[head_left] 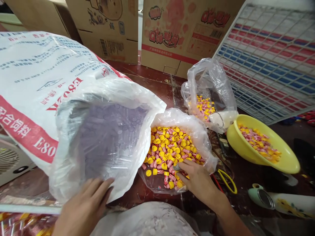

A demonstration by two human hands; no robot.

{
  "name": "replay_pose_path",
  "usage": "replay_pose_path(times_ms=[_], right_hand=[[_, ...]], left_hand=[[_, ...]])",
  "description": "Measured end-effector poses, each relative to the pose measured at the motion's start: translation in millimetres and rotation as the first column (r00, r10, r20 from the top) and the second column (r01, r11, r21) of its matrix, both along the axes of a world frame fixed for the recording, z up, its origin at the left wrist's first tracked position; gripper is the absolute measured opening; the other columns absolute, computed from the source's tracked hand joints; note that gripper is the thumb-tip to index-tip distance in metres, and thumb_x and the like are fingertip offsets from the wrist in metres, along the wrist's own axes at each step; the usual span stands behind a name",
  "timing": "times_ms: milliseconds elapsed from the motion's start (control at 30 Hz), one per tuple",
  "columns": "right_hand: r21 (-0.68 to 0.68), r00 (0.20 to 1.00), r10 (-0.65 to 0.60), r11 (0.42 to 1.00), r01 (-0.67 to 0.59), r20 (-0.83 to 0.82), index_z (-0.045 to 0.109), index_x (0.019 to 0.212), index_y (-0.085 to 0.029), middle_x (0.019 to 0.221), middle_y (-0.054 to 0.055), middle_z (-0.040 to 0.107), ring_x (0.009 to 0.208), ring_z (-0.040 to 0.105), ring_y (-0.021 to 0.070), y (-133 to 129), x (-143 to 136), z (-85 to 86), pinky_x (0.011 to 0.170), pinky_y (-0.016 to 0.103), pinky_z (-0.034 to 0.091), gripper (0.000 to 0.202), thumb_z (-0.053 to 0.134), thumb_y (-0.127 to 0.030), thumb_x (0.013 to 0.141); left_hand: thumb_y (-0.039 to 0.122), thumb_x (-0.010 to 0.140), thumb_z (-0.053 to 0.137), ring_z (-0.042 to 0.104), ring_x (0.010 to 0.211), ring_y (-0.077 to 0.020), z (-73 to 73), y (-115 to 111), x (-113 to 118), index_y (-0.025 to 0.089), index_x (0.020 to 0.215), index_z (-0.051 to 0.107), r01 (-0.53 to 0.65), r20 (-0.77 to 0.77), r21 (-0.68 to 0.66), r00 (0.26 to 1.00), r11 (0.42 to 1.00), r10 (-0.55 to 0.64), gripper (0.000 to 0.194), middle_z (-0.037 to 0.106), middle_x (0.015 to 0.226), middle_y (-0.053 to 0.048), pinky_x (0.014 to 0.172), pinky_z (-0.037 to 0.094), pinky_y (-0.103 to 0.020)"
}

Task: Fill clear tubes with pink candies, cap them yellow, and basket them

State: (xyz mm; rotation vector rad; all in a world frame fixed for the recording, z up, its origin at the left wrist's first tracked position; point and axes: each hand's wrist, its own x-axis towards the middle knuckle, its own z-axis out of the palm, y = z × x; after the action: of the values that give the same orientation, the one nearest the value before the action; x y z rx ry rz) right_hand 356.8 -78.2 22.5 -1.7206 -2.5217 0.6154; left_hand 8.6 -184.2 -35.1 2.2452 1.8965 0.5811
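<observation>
A large white woven sack (27, 65) with red print lies on its side at left, its mouth facing me. Clear plastic tubes (115, 131) fill the opening. Over its near rim my left hand (90, 196) bends its fingers, gripping the edge; the thumb is hidden. In front of the sack's right side, a clear plastic bag (197, 131) is spread open around many small red-and-white pieces with yellow caps (169, 144). My right hand (194, 177) reaches into the near right of this pile, fingers and thumb apart. Something grey shows at its fingertips.
Behind stand cardboard boxes (169, 49) and a white wire rack (268, 65). Another clear bag (209, 75) and a yellow basin (258, 154) hold similar pieces. Yellow-handled scissors (227, 182) and a pale bottle (283, 201) lie at right; a fan (12, 160) is at left.
</observation>
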Motion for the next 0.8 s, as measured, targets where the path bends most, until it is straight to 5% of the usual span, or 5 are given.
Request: replay_pose_path(times_ms=[67, 167, 333, 533, 800], right_hand=[[-0.081, 0.95, -0.088, 0.994, 0.067, -0.3, 0.061, 0.071, -0.021, 0.074, 0.001, 0.063, 0.072, 0.059, 0.0183, -2.9, -5.0, -2.2, 0.065, 0.029, 0.043, 0.021, 0.069, -0.024, 0.09], [-0.413, 0.698, -0.357, 0.906, 0.096, -0.621, 0.063, 0.071, -0.02, 0.066, -0.003, 0.058, 0.059, 0.051, 0.0134, -10.2, -22.5, -8.4, 0.056, 0.025, 0.039, 0.022, 0.075, -0.034, 0.083], [-0.631, 0.379, -0.565, 0.773, -0.067, -0.733, 0.07, 0.083, -0.018, 0.066, -0.004, 0.064, 0.049, 0.047, 0.0081, -19.4, -53.4, -17.3, 0.05, 0.022, 0.039, 0.028, 0.082, -0.042, 0.074], [-0.744, 0.478, -0.593, 0.629, -0.227, -0.648, 0.064, 0.08, -0.017, 0.061, -0.005, 0.064, 0.047, 0.052, 0.0076, -24.1, -68.5, -21.9, 0.046, 0.019, 0.039, 0.039, 0.089, -0.045, 0.067], [-0.78, 0.641, -0.518, 0.588, -0.214, -0.567, 0.061, 0.076, -0.019, 0.054, -0.009, 0.056, 0.044, 0.044, 0.0062, -27.4, -73.4, -42.7, 0.042, 0.018, 0.029, 0.036, 0.083, -0.047, 0.074]], left_hand=[[0.021, 0.1, 0.046, 0.068, 0.085, -0.0243, -6.6, 30.7, 16.2, 0.025, 0.112, 0.073, 0.003, -0.167, -0.091, 0.986, 0.996, -0.018, 0.03, 0.072, 0.09, -0.007, 0.064, 0.054, -0.03], [0.012, 0.097, 0.04, 0.068, 0.085, -0.0282, -9.3, 60.3, 32.3, 0.02, 0.099, 0.073, -0.013, -0.202, -0.101, 0.979, 0.995, -0.008, 0.034, 0.07, 0.09, -0.011, 0.06, 0.054, -0.033], [0.035, 0.099, 0.053, 0.074, 0.092, -0.0222, 14.9, 44.8, 37.8, 0.024, 0.109, 0.064, 0.131, 0.076, -0.044, 0.989, 0.99, -0.128, 0.018, 0.074, 0.105, -0.006, 0.081, 0.059, -0.03], [0.031, 0.101, 0.056, 0.072, 0.09, -0.0149, 48.3, 12.9, 67.2, 0.031, 0.115, 0.06, 0.353, 0.553, -0.191, 0.81, 0.916, -0.197, 0.014, 0.072, 0.1, 0.0, 0.079, 0.057, -0.018], [0.028, 0.102, 0.053, 0.07, 0.088, -0.0162, 26.0, 4.5, 80.0, 0.028, 0.113, 0.061, 0.291, 0.603, -0.197, 0.789, 0.936, -0.119, 0.014, 0.069, 0.101, -0.004, 0.078, 0.057, -0.021]])
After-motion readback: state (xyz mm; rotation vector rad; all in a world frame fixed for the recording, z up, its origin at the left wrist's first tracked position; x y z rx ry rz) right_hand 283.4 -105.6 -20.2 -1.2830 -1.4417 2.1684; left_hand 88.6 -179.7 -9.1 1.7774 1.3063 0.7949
